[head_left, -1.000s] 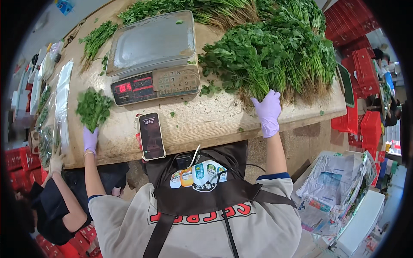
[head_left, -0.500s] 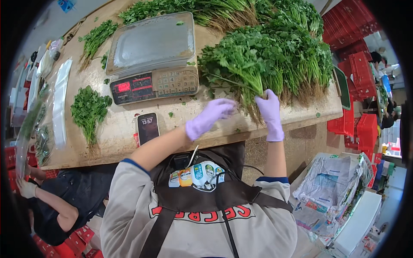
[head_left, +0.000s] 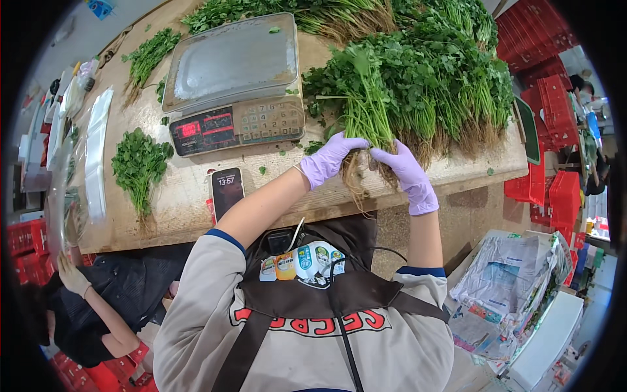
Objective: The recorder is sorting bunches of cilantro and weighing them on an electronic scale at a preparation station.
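A leafy green bunch of what looks like coriander (head_left: 366,114) lies with its leaves pointing away from me and its brown roots near the table's front edge. At its lower stems, my left hand (head_left: 333,158) grips the left side, thumb across the front. My right hand (head_left: 406,175) closes on the root end from the right. Both wear thin purple gloves, and some fingers are hidden behind the stems. A large heap of the same greens (head_left: 450,85) lies right behind and beside this bunch, roots toward me.
Left of the bunch stands a digital scale (head_left: 228,65) with a bare metal pan. A phone (head_left: 227,189) lies before it. Small bunches (head_left: 140,166) and clear plastic bags (head_left: 98,157) lie further left. A co-worker's gloved hand (head_left: 72,274) is at lower left. Red crates (head_left: 548,117) stand right.
My left hand has moved right and closed on the stems. My right hand has shifted down to the roots, and the bunch now stands more upright in view. The co-worker's hand has moved right.
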A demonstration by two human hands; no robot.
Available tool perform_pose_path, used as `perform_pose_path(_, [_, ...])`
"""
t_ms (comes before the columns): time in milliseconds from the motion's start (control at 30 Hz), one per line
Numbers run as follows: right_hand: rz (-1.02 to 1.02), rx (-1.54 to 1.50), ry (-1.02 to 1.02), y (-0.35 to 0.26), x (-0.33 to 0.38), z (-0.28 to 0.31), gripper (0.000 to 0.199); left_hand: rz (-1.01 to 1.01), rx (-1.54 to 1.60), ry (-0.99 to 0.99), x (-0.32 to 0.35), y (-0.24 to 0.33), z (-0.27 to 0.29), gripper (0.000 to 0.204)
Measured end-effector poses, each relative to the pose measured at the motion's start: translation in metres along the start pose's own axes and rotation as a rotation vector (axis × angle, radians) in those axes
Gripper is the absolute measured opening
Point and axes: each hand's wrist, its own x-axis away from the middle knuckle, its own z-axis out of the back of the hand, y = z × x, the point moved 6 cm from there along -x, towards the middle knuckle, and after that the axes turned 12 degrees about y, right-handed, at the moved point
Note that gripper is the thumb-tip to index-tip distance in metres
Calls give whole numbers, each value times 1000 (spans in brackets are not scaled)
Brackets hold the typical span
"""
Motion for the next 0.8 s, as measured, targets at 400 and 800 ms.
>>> perform_pose_path(400, [-47,-56,-130,-5,-3,-6,36,23,36,-81,0,20,-3,27])
perform_pose_path(800, [3,-264,141,-45,-12,69,25,-464,-1045,62,37,155,17,55])
